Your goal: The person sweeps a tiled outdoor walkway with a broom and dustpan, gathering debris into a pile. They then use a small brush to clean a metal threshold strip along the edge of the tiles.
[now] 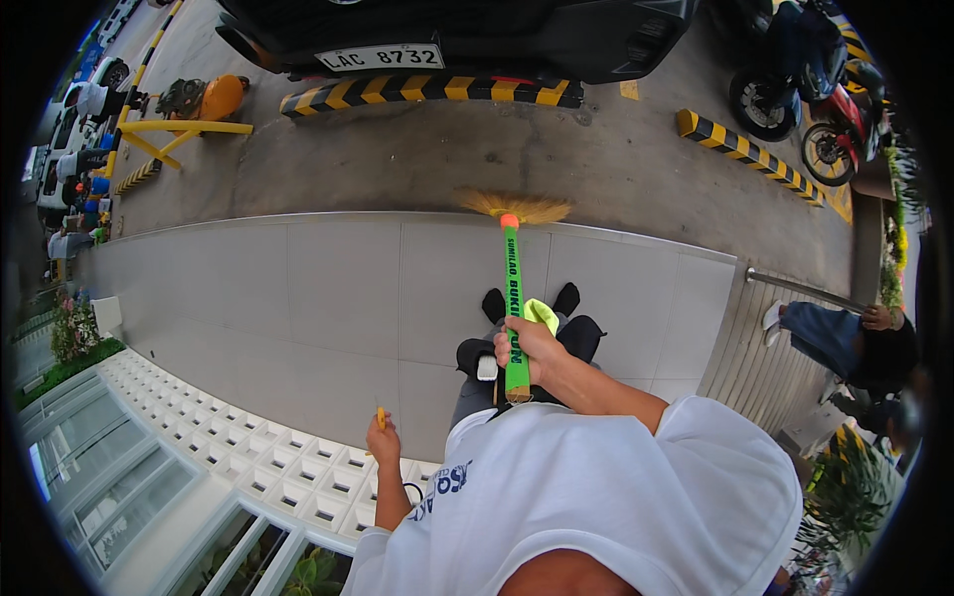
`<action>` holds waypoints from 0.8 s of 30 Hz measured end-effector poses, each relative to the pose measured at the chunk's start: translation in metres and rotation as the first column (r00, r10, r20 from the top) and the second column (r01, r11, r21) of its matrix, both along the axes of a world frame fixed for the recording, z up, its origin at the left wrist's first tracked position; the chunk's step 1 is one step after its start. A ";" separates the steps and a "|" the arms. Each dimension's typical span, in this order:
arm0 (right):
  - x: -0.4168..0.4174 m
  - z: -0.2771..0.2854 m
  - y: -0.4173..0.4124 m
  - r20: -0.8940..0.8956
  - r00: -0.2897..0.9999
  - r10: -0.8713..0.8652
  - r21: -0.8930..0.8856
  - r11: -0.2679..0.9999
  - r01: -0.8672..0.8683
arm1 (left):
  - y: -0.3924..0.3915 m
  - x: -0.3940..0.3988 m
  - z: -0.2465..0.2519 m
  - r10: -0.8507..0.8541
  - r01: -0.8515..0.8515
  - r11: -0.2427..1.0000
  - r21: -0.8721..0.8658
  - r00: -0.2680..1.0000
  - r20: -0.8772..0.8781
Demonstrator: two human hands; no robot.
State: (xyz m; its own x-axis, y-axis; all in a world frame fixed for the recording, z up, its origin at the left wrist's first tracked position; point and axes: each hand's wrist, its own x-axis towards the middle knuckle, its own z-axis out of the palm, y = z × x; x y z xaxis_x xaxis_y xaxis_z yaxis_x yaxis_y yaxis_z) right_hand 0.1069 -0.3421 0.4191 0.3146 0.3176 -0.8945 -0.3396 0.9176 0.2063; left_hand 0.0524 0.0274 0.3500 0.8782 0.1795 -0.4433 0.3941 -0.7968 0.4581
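My right hand (531, 349) is closed around the green handle of a soft straw broom (511, 283). The broom's fanned bristles lie over the edge where the grey tiled walkway (343, 290) meets the darker pavement. Held out low at the other side, my left hand (384, 441) grips a small object with a yellow handle (381, 418); its exact kind cannot be told. A yellow-green cloth (542, 314) hangs at my waist behind the broom handle, and a white brush-like item (487, 368) sits at my other hip.
A black car (462, 33) stands beyond a striped wheel stop (425, 89). Motorcycles (764, 104) are parked at upper right, near another wheel stop (749, 155). A metal rail (809, 289) and a person (835, 339) are at right. A yellow barrier (186, 127) stands at upper left; white latticework (279, 465) borders the walkway.
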 end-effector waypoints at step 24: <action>-0.078 0.007 -0.093 0.048 0.999 -0.003 0.084 0.996 -0.002 | -0.073 -0.038 -0.005 -0.061 0.061 0.997 -0.038 0.998 0.002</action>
State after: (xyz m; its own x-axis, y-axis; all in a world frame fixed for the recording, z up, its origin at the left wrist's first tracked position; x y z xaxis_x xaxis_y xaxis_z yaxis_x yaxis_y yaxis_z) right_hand 0.0285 -0.4354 0.4262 0.3569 0.3907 -0.8485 -0.3506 0.8980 0.2660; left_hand 0.0142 -0.0455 0.3445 0.8874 0.1087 -0.4480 0.3447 -0.8016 0.4885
